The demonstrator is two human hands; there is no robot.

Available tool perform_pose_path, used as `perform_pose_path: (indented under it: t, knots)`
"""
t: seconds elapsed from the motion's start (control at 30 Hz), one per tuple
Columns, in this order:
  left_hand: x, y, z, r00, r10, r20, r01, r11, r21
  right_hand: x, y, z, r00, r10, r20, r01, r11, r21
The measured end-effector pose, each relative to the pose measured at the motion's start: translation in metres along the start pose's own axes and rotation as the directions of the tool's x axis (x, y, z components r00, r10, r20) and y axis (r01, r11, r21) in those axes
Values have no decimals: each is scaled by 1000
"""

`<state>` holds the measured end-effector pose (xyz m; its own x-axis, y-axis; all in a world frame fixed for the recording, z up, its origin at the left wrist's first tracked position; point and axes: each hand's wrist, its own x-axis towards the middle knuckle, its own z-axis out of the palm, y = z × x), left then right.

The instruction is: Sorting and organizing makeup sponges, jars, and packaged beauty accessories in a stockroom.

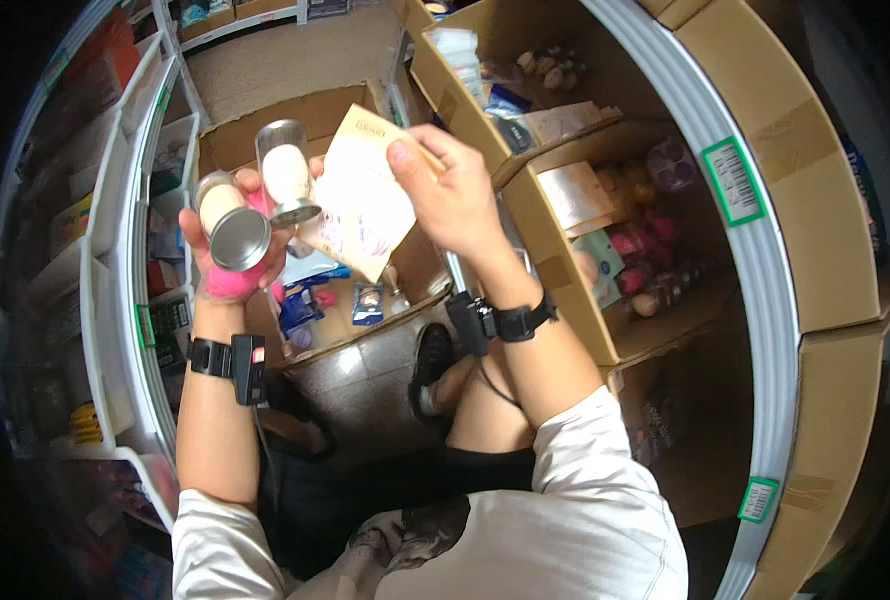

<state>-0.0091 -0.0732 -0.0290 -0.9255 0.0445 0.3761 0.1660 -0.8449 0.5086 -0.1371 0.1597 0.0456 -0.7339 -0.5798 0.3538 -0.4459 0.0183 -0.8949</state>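
My left hand holds two clear cylinders with silvery metal ends, each with a cream-coloured piece inside. One cylinder tilts its round metal end towards me; the other cylinder stands more upright beside it. A soft pink item is pressed against the palm, and more pink shows between the fingers. Between the thumb and fingers of my right hand is a pale paper packet that bears print. Its left edge comes close to the cylinders, and whether the left fingers touch it is hidden.
Below my hands, an open cardboard box holds blue packets and small loose items. Cardboard bins with packets and pink sponge-like pieces line the right shelf. White plastic bins stand at left. My shoe is beside the box.
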Motion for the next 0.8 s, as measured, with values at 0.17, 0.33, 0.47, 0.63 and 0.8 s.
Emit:
perform_pose_path:
  t: [0.17, 0.33, 0.47, 0.63, 0.8]
  knots:
    - [2, -7, -7, 998, -13, -56, 6, 994, -109, 18, -18, -13, 994, -84, -68, 75, 990, -116]
    - [21, -10, -24, 997, 0, -73, -16, 976, -218, 76, -28, -72, 947, -298, -119, 129, 694, -708]
    - [32, -9, -33, 999, 17, -35, -26, 967, -255, 111, -9, -137, 992, -119, -44, 6, 385, -923]
    - [37, -2, -33, 997, 19, -72, -37, 966, -255, 134, 46, -205, 960, -279, -26, 86, 382, -920]
    - [36, 1, -27, 957, 46, -286, -88, 987, -135, 140, 71, -255, 985, 56, -164, -157, -118, -981]
